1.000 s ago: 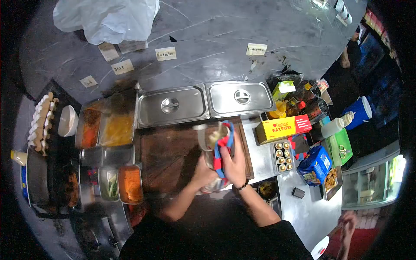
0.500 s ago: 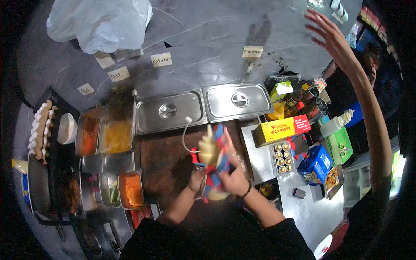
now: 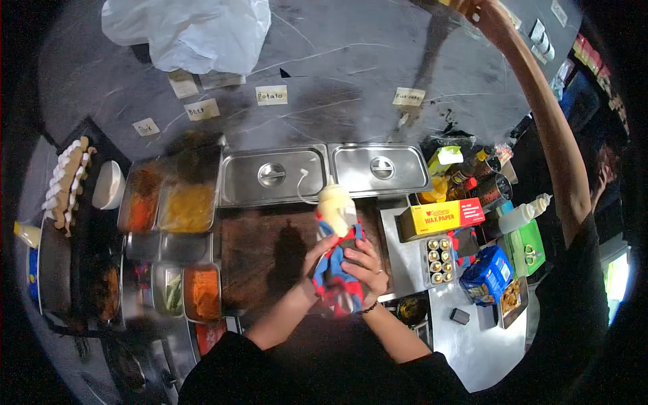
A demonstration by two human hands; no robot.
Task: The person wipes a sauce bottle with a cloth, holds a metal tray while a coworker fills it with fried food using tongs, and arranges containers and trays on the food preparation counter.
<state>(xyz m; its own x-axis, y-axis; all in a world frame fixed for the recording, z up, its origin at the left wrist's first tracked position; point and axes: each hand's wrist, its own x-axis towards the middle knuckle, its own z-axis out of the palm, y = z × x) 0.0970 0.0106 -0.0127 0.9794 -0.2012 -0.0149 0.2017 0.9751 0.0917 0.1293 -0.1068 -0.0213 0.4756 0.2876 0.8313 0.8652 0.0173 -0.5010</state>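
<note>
A squeeze bottle [image 3: 335,201] with pale cream-coloured contents is held in front of me, its top pointing away over the brown board [image 3: 253,263]. A blue and red patterned cloth [image 3: 331,270] wraps its lower part. My left hand [image 3: 316,262] is closed on the cloth-covered bottle from the left side. From the right, my right hand [image 3: 368,268] grips it too, fingers laid across the cloth. A white cap [image 3: 303,172] dangles from a thin strap beside the bottle's neck.
Two lidded steel pans [image 3: 272,174] stand beyond the board. Food containers [image 3: 202,291] and an egg tray [image 3: 70,179] are at left. A wax paper box [image 3: 439,219], blue packet [image 3: 487,275] and squeeze bottles [image 3: 516,219] sit at right. Another person's arm [image 3: 550,128] reaches across the far right.
The bottle and cloth, blurred and tilted before, are now steadier, with both hands wrapped round them. The other person's arm has reached farther up and its hand has closed. My view has shifted slightly.
</note>
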